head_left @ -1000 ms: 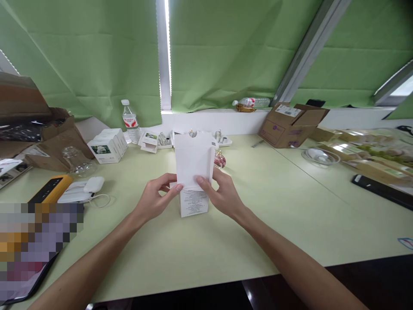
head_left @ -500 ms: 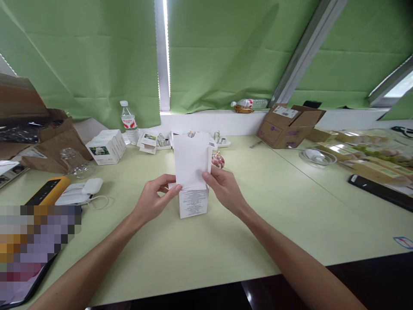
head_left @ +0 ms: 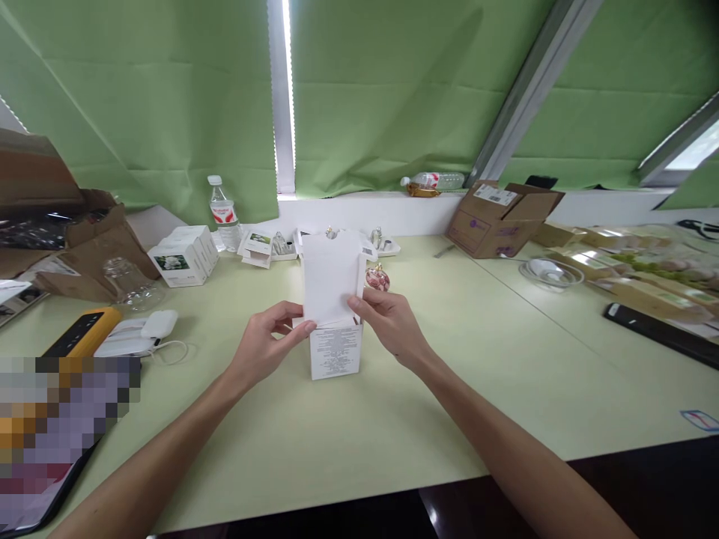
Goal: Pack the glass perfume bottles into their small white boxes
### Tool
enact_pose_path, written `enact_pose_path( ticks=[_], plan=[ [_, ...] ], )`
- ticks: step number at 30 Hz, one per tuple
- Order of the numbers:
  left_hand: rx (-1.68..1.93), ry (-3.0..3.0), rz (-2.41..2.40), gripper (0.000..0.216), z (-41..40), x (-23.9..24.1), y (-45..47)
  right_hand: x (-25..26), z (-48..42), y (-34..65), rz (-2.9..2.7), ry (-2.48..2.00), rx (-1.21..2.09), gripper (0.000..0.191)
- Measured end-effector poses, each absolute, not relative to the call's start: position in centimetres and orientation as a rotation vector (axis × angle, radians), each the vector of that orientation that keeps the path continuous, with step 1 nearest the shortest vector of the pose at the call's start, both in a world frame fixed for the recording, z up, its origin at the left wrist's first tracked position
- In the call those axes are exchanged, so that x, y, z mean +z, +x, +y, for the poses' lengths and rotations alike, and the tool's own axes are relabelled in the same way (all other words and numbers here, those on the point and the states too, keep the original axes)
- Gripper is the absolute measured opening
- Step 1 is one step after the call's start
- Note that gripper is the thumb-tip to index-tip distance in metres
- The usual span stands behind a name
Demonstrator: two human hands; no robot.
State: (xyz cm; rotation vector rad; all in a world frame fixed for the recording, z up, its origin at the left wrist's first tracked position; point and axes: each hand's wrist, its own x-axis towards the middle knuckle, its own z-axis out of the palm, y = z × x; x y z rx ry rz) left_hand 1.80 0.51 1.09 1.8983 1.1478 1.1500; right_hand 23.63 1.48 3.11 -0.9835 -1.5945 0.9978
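Observation:
A small white carton (head_left: pixel 335 352) with fine print on its front stands upright on the table. Above its top edge rises a plain white cardboard piece (head_left: pixel 332 281) with a notch at the top; I cannot tell whether it is an insert or part of the carton. My right hand (head_left: pixel 389 322) pinches this piece at its right edge, thumb in front. My left hand (head_left: pixel 270 340) grips the carton's upper left corner, its thumb on the front, other fingers partly hidden. Just behind my right hand sits a round pink patterned bottle (head_left: pixel 378 278) with a gold top.
White boxes (head_left: pixel 183 256), an upright water bottle (head_left: pixel 223 213) and small white trays (head_left: pixel 284 248) stand at the back. To the left lie a clear jar (head_left: pixel 130 284) and an orange device (head_left: pixel 84 335). A brown cardboard box (head_left: pixel 488 224) and coiled cable (head_left: pixel 550 273) are on the right.
The white cardboard piece sits slightly lower and a little further left, with my right hand moving along. My left hand keeps its hold on the carton.

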Motion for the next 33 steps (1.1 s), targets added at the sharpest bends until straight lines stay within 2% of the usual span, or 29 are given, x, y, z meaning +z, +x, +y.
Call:
enact_pose_path(
  ticks=[7,18,33],
  plan=[
    [1.145,1.897,1.134,0.025,0.6,1.2,1.6,3.5,1.6,24.1,-1.638,-0.95,1.13,0.026],
    [1.267,1.9,1.164,0.04,0.6,0.4,1.8,3.5,2.0,24.6,-1.652,-1.01,1.047,0.028],
    [1.181,2.001,1.109,0.022,0.8,0.5,1.6,3.7,1.8,24.8,-1.719,-0.995,1.023,0.027]
  ],
)
